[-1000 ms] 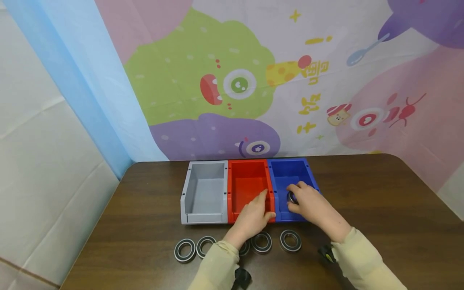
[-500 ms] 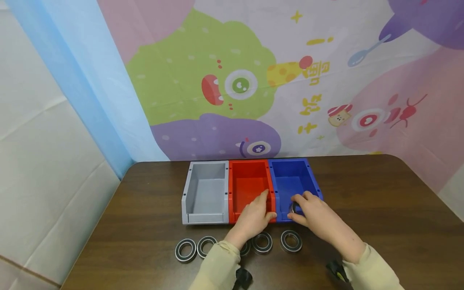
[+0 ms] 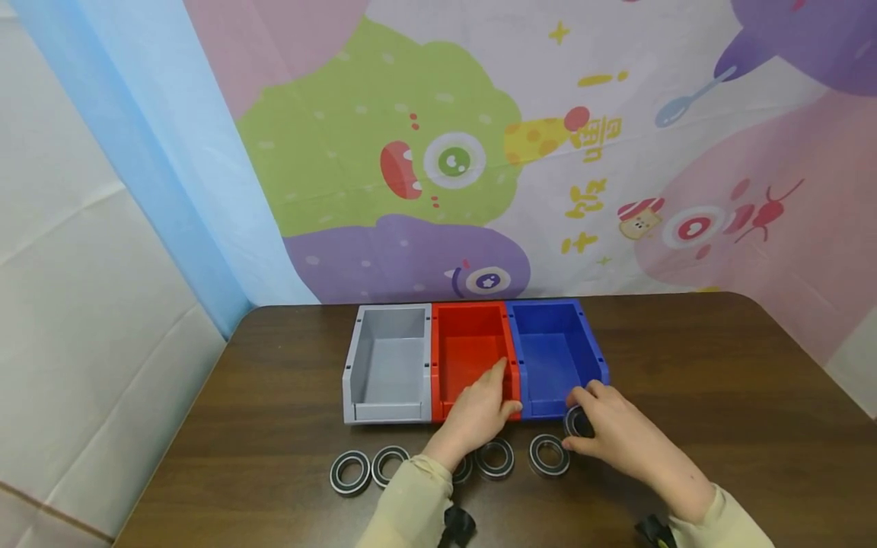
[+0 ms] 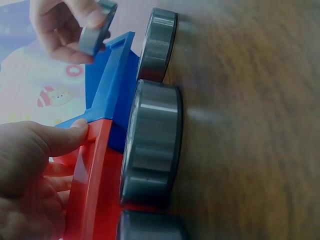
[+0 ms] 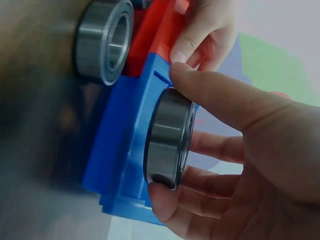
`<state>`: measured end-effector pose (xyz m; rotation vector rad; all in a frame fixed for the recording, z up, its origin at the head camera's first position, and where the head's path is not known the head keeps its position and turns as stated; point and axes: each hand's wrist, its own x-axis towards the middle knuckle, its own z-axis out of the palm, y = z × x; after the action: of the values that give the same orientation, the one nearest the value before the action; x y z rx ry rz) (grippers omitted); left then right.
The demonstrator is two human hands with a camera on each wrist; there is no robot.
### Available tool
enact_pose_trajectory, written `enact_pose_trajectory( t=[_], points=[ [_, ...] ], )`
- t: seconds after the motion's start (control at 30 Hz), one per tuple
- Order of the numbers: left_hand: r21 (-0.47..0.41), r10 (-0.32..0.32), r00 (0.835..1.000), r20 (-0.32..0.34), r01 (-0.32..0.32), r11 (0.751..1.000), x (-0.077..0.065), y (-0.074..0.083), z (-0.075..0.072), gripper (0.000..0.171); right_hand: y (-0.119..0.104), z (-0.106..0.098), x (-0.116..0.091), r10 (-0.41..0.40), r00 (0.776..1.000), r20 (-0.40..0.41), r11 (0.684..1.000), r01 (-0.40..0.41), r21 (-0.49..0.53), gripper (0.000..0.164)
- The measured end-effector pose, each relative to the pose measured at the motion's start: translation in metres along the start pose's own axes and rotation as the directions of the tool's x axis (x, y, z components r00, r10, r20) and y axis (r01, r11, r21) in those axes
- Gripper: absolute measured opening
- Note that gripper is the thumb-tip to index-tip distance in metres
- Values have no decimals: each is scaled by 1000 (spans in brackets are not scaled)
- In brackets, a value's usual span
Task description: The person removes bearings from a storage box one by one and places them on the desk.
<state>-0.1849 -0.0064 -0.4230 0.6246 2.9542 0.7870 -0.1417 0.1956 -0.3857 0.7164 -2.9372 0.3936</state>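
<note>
My right hand (image 3: 620, 430) pinches a ball bearing (image 3: 578, 423) between thumb and fingers, above the front right corner of the blue bin (image 3: 551, 365). In the right wrist view the held bearing (image 5: 167, 137) stands on edge, its steel rim facing the camera. My left hand (image 3: 475, 415) grips the red bin (image 3: 469, 335) at its front right, with the thumb on the front corner and the fingers inside. Several more bearings (image 3: 549, 456) lie flat in a row before the bins. The left forearm partly hides some of them.
A grey bin (image 3: 389, 365) stands left of the red one, side by side with it. All three bins sit at the back of the brown wooden table (image 3: 274, 411). Behind hangs a cartoon-printed cloth (image 3: 411, 91).
My right hand has drawn the bearing out of the blue bin, toward me and to the right. The left hand stays on the red bin.
</note>
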Motion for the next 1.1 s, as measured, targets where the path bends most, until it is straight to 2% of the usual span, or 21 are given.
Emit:
enact_pose_trajectory(
  t=[0.43, 0.73, 0.9, 1.1],
  points=[
    [1, -7, 1000, 8, 7, 1000, 0, 0, 1, 69, 7, 12, -13, 5, 997, 75, 1000, -7, 19, 41],
    [3, -3, 1000, 4, 3, 1000, 0, 0, 1, 70, 9, 21, -16, -30, 992, 124, 999, 27, 30, 38],
    [-3, -7, 1000, 8, 7, 1000, 0, 1, 1, 69, 9, 26, -19, -44, 991, 126, 999, 41, 27, 36],
    [-3, -2, 1000, 0, 2, 1000, -1, 0, 1, 69, 6, 30, -20, -12, 994, 109, 1000, 13, -7, 37]
  ],
)
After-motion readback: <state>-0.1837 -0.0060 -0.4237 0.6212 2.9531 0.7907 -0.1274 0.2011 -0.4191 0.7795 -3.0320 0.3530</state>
